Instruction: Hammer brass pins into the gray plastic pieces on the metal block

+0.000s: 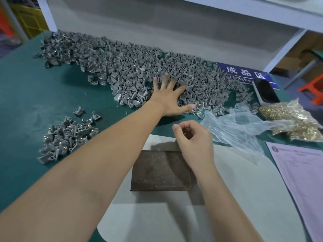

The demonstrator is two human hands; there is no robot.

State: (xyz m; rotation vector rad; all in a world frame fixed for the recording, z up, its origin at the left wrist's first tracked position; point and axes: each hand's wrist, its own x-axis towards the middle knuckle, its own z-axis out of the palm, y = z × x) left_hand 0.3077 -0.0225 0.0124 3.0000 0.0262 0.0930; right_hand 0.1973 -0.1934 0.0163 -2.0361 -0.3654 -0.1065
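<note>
The right hand (194,138) hides the metal block's (160,170) far corner

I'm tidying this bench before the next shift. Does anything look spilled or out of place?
Yes. The big heap of gray plastic pieces sprawls loose across the green mat and partly buries the blue sign. The open bag of brass pins lies slumped on its side. No hammer is in view.

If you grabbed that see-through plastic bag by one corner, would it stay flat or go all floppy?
Probably floppy: the clear plastic bag lies crumpled in soft folds on the green table. It looks thin and empty, so likely very light. It might also drift or slide at a light push, since nothing rests on it.
</note>
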